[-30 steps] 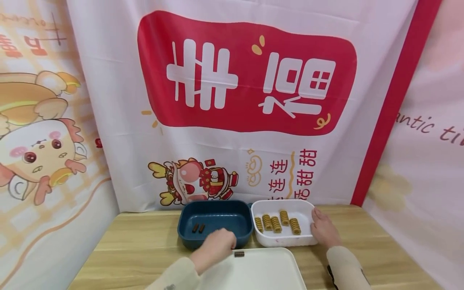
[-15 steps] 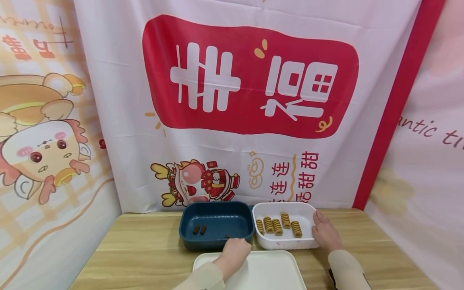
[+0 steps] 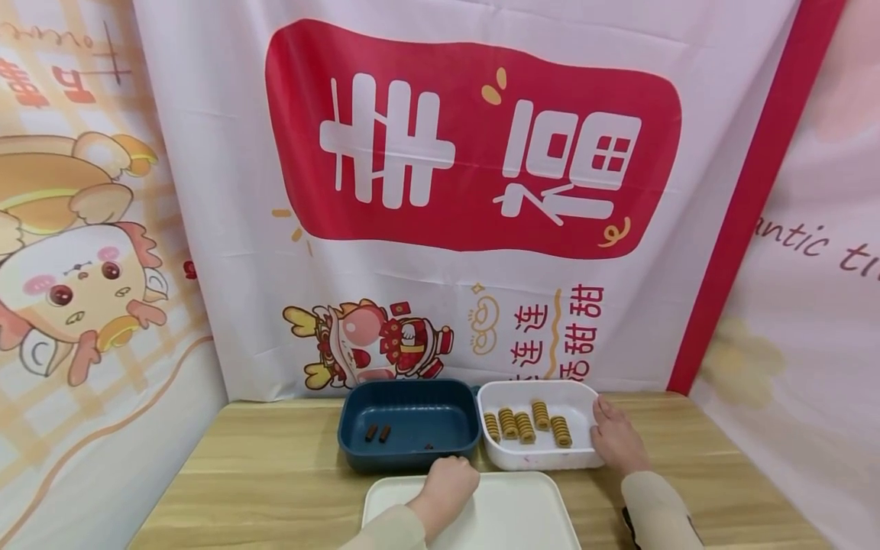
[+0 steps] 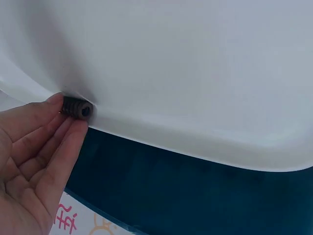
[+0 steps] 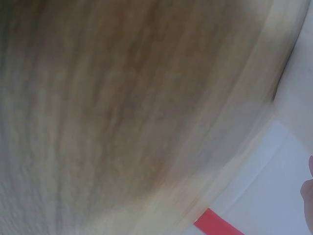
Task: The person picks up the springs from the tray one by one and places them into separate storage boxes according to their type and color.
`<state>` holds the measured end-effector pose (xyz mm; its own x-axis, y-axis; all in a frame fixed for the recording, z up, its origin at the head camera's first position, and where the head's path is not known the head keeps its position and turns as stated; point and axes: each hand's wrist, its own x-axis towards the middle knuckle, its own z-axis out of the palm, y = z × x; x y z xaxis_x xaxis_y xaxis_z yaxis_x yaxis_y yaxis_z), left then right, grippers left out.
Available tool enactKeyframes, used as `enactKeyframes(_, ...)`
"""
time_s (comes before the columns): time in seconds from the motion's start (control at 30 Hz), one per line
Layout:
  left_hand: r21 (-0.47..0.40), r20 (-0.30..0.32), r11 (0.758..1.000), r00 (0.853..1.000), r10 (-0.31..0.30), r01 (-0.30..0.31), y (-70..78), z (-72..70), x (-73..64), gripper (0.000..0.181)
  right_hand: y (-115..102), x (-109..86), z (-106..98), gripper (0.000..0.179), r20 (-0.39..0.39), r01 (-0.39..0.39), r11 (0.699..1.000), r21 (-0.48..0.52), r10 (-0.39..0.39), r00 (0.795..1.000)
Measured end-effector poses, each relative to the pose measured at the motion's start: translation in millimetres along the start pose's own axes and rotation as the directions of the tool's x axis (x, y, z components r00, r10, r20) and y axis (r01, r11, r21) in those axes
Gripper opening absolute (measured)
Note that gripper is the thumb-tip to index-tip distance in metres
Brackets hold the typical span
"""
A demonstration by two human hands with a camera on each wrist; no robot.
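Note:
Over the far edge of the cream tray (image 3: 519,508), my left hand (image 3: 447,493) pinches a short dark brown ringed biscuit roll (image 4: 77,108) between thumb and fingers. The left wrist view shows the roll against the tray's raised rim; in the head view the hand hides it. My right hand (image 3: 619,437) grips the right wall of the white container (image 3: 543,458), where several golden-brown ringed biscuit rolls (image 3: 540,415) lie. The dark blue container (image 3: 385,462) stands just beyond the left hand, with two brown sticks (image 3: 377,433) and a small brown piece near its front wall.
Both containers stand side by side on the wooden table (image 3: 241,466), near its back edge. A printed white and red cloth (image 3: 467,267) hangs right behind them. More printed cloths close off the left and right sides.
My left hand has moved right along the tray's far edge and covers the dark roll that lay visible there; it now pinches it. My right hand stays on the white container.

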<state>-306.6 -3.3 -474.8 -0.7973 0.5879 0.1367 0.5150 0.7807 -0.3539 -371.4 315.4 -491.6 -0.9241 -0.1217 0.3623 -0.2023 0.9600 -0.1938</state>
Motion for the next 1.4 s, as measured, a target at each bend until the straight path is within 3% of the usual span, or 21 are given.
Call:
enactKeyframes(0.17, -0.019, 0.002, 1.000, 1.000, -0.007, 0.007, -1.0, 2.7, 1.7, 0.013, 1, 2.0, 0, 0.047, 0.003, 0.002, 1.000, -0.008, -0.002, 1.000)
enactKeyframes(0.37, -0.097, 0.086, 0.995, 0.996, -0.005, 0.014, -5.7, 4.6, 7.4, 0.013, 0, 3.0, -1, 0.048, 0.017, -0.015, 1.000, 0.006, 0.014, 1.000)
enactKeyframes(0.53, -0.117, 0.090, 0.993, 0.996, 0.015, -0.005, -6.9, 8.1, 10.7, 0.013, 1, 3.7, -1, 0.048, 0.004, -0.011, 1.000, 0.016, 0.011, 1.000)
enactKeyframes(0.77, -0.115, 0.093, 0.993, 0.996, 0.002, 0.009, -8.7, 1.1, 8.9, 0.014, 1, 3.9, 1, 0.048, 0.010, -0.020, 1.000, 0.017, 0.019, 1.000)
enactKeyframes(0.87, -0.189, 0.105, 0.981, 0.994, -0.015, 0.035, -14.3, 1.4, 7.4, 0.013, 1, 3.8, 1, 0.049, 0.027, -0.029, 0.999, 0.022, 0.029, 0.999)
enactKeyframes(0.97, -0.320, 0.148, 0.945, 0.989, -0.029, 0.076, -23.3, -3.2, 6.4, 0.014, -1, 3.7, 1, 0.049, 0.029, -0.032, 0.999, 0.024, 0.031, 0.999)
enactKeyframes(1.03, -0.441, 0.187, 0.890, 0.982, -0.031, 0.112, -29.7, -8.4, 5.4, 0.016, -1, 3.8, 0, 0.048, 0.024, -0.030, 0.999, 0.023, 0.030, 0.999)
enactKeyframes(1.13, -0.641, 0.225, 0.751, 0.974, -0.014, 0.158, -38.4, -15.1, 3.3, 0.016, -1, 3.8, -1, 0.048, 0.020, -0.031, 0.999, 0.025, 0.031, 0.999)
enactKeyframes(1.2, -0.769, 0.244, 0.612, 0.970, 0.011, 0.187, -43.1, -17.1, 1.5, 0.016, -1, 3.8, -1, 0.049, 0.028, -0.035, 0.999, 0.028, 0.034, 0.999)
enactKeyframes(1.27, -0.864, 0.272, 0.451, 0.961, 0.041, 0.225, -46.9, -18.5, 0.0, 0.015, -1, 3.8, -2, 0.049, 0.033, -0.038, 0.999, 0.027, 0.037, 0.999)
enactKeyframes(1.37, -0.926, 0.336, 0.214, 0.938, 0.086, 0.312, -53.1, -21.6, -2.0, 0.008, -1, 3.5, -1, 0.049, 0.044, -0.042, 0.999, 0.021, 0.041, 0.998)
enactKeyframes(1.4, -0.929, 0.352, 0.157, 0.931, 0.100, 0.335, -55.2, -23.4, -2.8, 0.006, 0, 3.3, 0, 0.049, 0.045, -0.043, 0.999, 0.019, 0.042, 0.998)
